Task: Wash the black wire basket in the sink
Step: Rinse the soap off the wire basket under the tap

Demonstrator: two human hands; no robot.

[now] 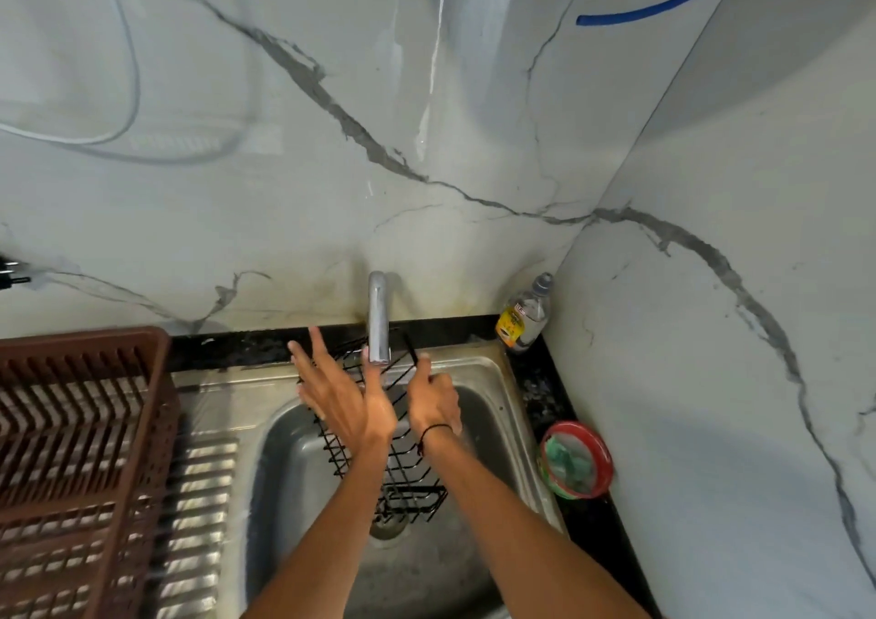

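Observation:
The black wire basket (407, 490) is held tilted over the steel sink (493, 381), its far end up under the chrome tap (378, 319) and its near end low above the drain. My right hand (433, 402) grips the basket's upper right edge. My left hand (339, 393) lies flat against the basket's wires with its fingers spread and straight. The hands and forearms hide the middle of the basket.
A brown plastic dish rack (80, 452) stands on the left drainboard. A clear bottle with a yellow label (524, 317) sits in the back right corner. A red-rimmed bowl (576, 459) rests on the black counter right of the sink. Marble walls rise behind and to the right.

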